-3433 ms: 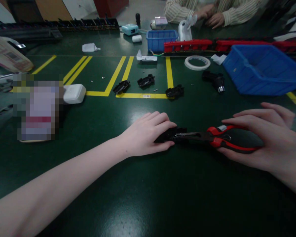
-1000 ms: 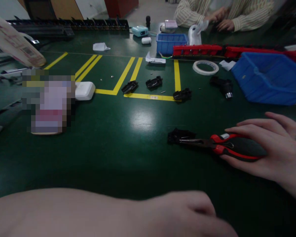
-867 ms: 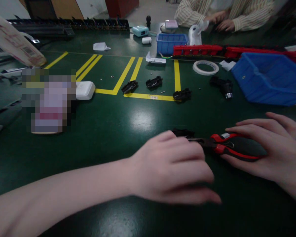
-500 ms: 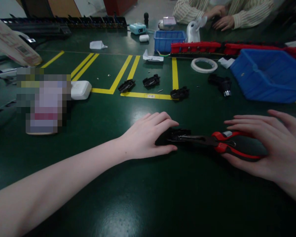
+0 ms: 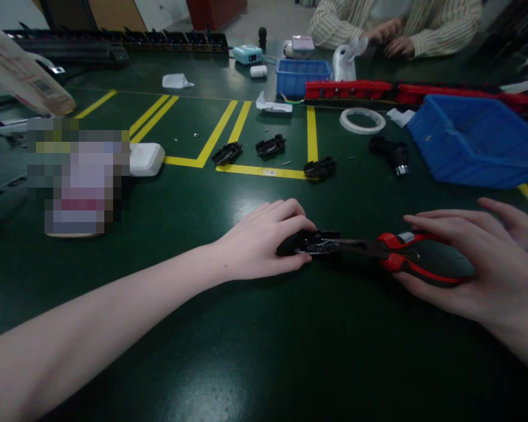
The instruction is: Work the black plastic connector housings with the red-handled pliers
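Note:
Between the thumb and fingers of my left hand [image 5: 266,240] is a dark plastic part [image 5: 310,241], held low over the green table [image 5: 246,340]. My right hand [image 5: 479,264] is wrapped round the handles of long-nose pliers [image 5: 402,253] with red and black grips. The jaws of the pliers point left and reach into the dark part; whether they pinch anything there I cannot make out. Beyond my hands lie three similar black parts, one at the left [image 5: 227,153], one in the middle [image 5: 270,146] and one at the right [image 5: 320,168].
A large blue bin [image 5: 479,146] stands at the right beside a black jointed piece [image 5: 391,155] and a tape roll [image 5: 362,120]. Farther back are a small blue basket [image 5: 303,79] and red rails [image 5: 349,90]. Across the table sits a person in a striped sleeve [image 5: 446,35].
My left thumb and fingers have drawn slightly closer round the dark part. The pliers stay at it, nearly unmoved. The view has shifted a little.

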Motion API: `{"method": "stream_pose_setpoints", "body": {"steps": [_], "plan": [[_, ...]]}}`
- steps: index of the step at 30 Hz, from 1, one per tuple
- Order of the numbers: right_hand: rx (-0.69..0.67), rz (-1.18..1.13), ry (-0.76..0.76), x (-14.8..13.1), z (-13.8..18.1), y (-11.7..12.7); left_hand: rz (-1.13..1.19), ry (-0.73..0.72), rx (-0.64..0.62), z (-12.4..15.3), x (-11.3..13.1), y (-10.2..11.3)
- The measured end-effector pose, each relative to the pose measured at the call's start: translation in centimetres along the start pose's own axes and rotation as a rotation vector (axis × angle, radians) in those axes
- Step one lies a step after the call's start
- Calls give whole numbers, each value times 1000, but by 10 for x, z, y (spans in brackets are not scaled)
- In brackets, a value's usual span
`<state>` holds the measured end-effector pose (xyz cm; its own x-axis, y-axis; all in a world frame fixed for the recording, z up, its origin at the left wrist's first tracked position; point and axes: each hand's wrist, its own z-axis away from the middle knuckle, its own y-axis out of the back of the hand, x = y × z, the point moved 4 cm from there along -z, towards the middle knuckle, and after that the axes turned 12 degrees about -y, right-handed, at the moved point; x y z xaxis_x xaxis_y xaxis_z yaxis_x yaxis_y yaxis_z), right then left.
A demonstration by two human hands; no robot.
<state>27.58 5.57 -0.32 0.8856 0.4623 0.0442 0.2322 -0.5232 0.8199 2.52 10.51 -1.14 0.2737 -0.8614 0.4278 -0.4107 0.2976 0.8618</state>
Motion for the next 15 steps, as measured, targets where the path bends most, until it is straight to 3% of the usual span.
{"method": "stream_pose_setpoints", "body": {"steps": [15], "plan": [[-20,-3,22,0,3,0,-7,-53,-21,0,2,-1]]}}
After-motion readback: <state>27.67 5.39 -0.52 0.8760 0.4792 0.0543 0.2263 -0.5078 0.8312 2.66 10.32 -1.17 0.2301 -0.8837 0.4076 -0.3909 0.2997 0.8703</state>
